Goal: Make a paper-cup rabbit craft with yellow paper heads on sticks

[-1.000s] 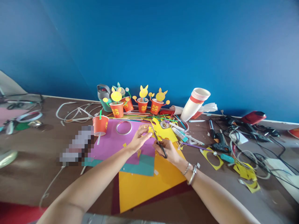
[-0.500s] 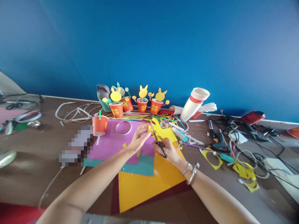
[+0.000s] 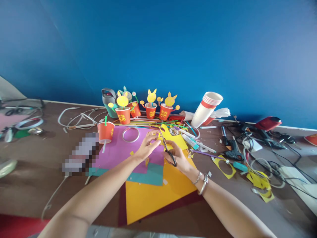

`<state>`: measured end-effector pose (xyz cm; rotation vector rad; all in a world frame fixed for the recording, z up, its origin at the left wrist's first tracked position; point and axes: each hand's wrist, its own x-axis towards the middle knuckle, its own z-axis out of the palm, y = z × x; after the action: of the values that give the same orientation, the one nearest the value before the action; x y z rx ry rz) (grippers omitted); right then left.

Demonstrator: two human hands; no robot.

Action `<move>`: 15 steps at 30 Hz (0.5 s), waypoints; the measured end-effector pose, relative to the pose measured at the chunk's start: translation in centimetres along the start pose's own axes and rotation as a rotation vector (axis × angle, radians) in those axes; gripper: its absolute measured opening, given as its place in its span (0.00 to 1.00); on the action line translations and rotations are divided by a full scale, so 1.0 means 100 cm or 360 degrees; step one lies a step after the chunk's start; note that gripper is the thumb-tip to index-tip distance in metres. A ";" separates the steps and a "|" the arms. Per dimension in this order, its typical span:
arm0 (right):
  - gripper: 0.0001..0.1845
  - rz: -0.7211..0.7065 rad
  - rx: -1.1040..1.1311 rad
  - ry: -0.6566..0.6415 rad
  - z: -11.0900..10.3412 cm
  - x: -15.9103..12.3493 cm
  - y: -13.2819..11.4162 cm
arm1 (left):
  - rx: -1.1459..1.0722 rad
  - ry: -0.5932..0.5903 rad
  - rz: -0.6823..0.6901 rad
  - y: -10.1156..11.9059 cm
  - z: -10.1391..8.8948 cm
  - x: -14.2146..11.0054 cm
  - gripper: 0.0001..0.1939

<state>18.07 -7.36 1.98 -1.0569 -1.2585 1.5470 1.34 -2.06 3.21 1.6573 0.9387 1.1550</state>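
Black-handled scissors are in my right hand, its fingers closed round the handles and the blades pointing up and away from me. My left hand pinches a small piece of yellow paper beside the blades; its outline is mostly hidden by my fingers. Just beyond the scissors lies a cut-up yellow sheet. Beneath my hands are purple paper, teal paper and an orange-yellow sheet.
Red paper cups with yellow rabbit-like figures stand along the blue wall. A stack of white cups leans at the back. To the left are a red cup and a pixelated device. Glue guns and cables lie right.
My right hand and the scissors have shifted slightly, with the handles a little closer together. My left hand stays almost in place, still pinching the yellow paper.
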 end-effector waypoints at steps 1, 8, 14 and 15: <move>0.30 0.0004 -0.0010 0.0005 0.000 0.000 -0.001 | 0.0004 0.0009 0.0001 -0.001 0.000 0.000 0.15; 0.29 0.0016 -0.0059 0.0020 -0.002 -0.001 -0.001 | 0.0051 0.0048 0.0010 -0.004 -0.002 0.001 0.15; 0.28 0.0021 -0.0052 0.0018 -0.002 0.000 0.001 | 0.0041 0.0063 0.0008 -0.005 -0.003 0.001 0.15; 0.28 0.0024 -0.0049 0.0018 -0.002 0.000 0.000 | 0.0042 0.0060 0.0013 -0.005 -0.003 0.001 0.15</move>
<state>18.23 -7.29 1.93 -1.0953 -1.2731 1.5352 1.03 -1.73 2.84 1.6672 0.9753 1.1875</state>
